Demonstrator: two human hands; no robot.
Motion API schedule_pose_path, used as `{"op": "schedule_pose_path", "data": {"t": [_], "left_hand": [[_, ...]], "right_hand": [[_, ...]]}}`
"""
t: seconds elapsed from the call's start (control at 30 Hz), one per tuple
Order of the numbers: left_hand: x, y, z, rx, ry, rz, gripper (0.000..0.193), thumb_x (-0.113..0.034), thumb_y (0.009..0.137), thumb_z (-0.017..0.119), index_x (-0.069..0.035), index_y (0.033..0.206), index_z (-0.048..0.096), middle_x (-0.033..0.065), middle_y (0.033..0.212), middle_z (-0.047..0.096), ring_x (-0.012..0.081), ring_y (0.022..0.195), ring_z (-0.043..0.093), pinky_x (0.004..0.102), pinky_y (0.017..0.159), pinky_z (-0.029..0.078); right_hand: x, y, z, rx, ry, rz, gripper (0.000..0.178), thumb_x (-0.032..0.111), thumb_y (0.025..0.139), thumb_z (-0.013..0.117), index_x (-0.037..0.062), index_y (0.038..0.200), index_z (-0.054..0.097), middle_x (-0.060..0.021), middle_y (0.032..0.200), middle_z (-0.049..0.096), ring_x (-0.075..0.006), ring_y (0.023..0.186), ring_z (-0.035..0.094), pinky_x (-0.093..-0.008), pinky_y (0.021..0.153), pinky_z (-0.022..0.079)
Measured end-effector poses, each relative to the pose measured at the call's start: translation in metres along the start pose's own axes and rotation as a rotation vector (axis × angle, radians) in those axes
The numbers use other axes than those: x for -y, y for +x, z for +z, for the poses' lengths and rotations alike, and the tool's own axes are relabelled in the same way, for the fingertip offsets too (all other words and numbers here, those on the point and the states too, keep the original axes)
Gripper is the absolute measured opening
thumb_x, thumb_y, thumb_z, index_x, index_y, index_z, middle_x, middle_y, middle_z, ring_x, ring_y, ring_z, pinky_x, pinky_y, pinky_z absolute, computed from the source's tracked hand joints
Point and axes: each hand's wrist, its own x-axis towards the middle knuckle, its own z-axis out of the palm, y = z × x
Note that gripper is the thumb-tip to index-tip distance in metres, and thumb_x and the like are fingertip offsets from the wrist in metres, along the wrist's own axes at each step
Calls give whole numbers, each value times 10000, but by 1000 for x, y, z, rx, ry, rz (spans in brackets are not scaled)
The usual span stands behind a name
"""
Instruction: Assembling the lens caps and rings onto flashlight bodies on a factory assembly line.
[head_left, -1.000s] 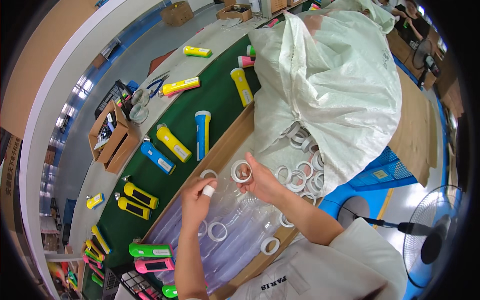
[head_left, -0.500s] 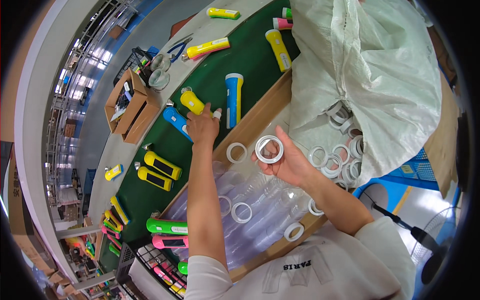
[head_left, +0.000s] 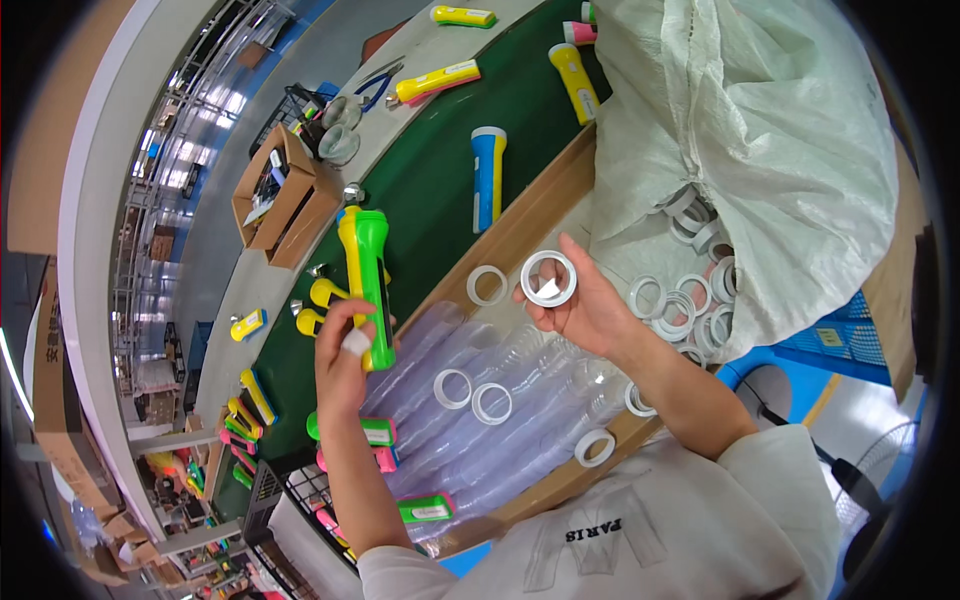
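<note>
My left hand (head_left: pixel 343 370) is closed around the lower end of a yellow and green flashlight (head_left: pixel 374 285), held upright over the green belt. A small silver reflector (head_left: pixel 353 193) shows at its top; I cannot tell whether it is attached. In my right hand (head_left: pixel 592 308) is a white ring (head_left: pixel 549 278), pinched at its edge, with something clear and shiny inside. Beneath the hands, a cardboard tray (head_left: pixel 530 205) holds rows of clear plastic lenses or cups (head_left: pixel 450 350) with several loose white rings (head_left: pixel 491 403) on top.
A white woven sack (head_left: pixel 740 130) spills more white rings (head_left: pixel 676 312) at the right. On the green belt (head_left: pixel 440 170) lies a blue and yellow flashlight (head_left: pixel 488 175), with others farther along. A small carton (head_left: pixel 300 200) and pliers (head_left: pixel 378 88) are on the far ledge. A black basket (head_left: pixel 300 490) stands at lower left.
My left hand has come back from the belt toward me and now holds the flashlight upright. The ring in my right hand has stayed at nearly the same place.
</note>
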Motion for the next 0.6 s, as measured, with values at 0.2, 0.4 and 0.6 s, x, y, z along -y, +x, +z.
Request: {"op": "schedule_pose_path", "data": {"t": [0.2,0.4,0.6], "left_hand": [[-17,-77,23,402,-114,128,191,-19,842,563,-28,1030,597,144,1164,497,259,978,621,340,731,562],[-19,-101,50,373,839,472,362,-11,661,701,-160,990,682,172,1193,489,337,962,589,376,724,511],[-37,-116,64,332,1407,616,367,-41,646,708,-197,979,711,153,1230,474,315,937,536,393,744,487]], "right_hand": [[-13,-1,7,-15,-38,34,527,546,972,370,70,948,594,-152,849,664,-162,629,601,-284,545,489],[-20,-5,6,-23,58,80,505,536,970,388,78,1035,589,-121,863,667,-153,652,610,-276,573,504],[-19,-3,8,-112,-34,40,456,484,995,363,88,1098,564,-98,910,663,-154,717,614,-268,625,501]]}}
